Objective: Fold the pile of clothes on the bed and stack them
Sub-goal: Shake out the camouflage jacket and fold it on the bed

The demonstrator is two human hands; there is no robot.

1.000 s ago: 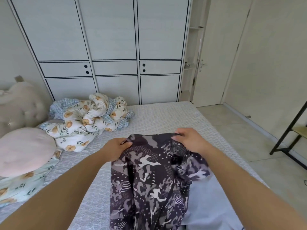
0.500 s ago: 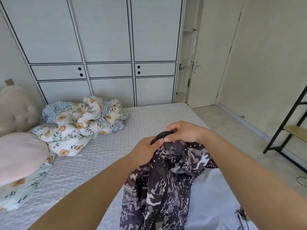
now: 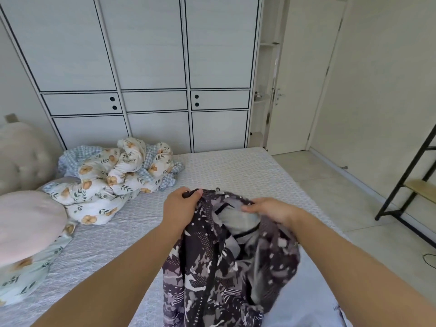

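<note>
A dark patterned garment [image 3: 212,274] with grey and white camouflage shapes hangs above the bed [image 3: 236,171] in front of me. My left hand [image 3: 180,207] grips its upper edge at the left. My right hand [image 3: 271,210] holds the upper edge at the right, fingers curled over the cloth. Between the hands the garment gapes and its pale grey inside [image 3: 238,220] shows. A light blue piece of cloth [image 3: 306,291] lies on the bed under the garment at the lower right.
A crumpled floral and blue-check quilt [image 3: 113,178] lies at the bed's far left, beside a pink cushion [image 3: 28,223] and a beige plush toy [image 3: 21,156]. White wardrobes [image 3: 151,67] stand behind the bed. A black metal shelf [image 3: 415,182] stands on the floor at the right.
My hands were together at the garment's top edge half a second ago. They have since moved apart, spreading the edge so the pale inside shows.
</note>
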